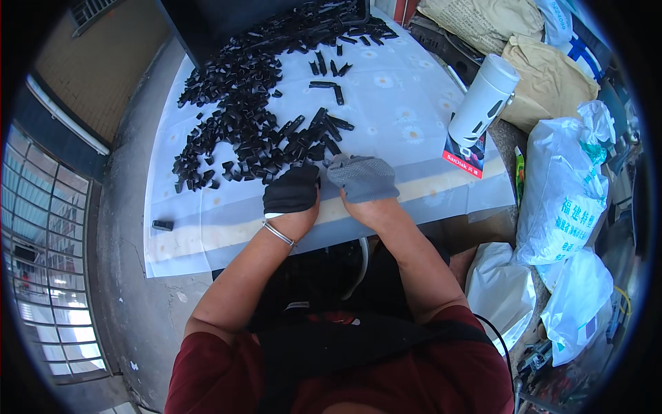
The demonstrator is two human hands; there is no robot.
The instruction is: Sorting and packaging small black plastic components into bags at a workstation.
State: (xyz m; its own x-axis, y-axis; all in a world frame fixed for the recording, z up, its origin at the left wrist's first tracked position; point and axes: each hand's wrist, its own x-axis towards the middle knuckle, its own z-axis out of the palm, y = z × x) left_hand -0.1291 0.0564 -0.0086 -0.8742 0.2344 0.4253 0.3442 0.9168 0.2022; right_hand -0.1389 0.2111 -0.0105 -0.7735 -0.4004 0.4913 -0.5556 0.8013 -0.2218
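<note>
My left hand (291, 190), in a black glove with a bracelet at its wrist, is at the near side of the table, fingers curled forward. Beside it on the right is my right hand (362, 179) in a grey knit glove, its fingers closed too. The two hands nearly meet at the thumbs, and whatever they hold is hidden behind the gloves. Just beyond them lie longer black plastic pieces (314, 134). A big heap of small black plastic parts (238, 110) spreads to the left and toward the far end.
The white flowered tablecloth (407, 103) covers the table. A black bin (234, 24) lies tipped at the far end. A white tumbler (484, 100) stands on a red card (472, 162) at the right. One black piece (163, 225) sits near the left edge. White sacks (562, 200) line the right side.
</note>
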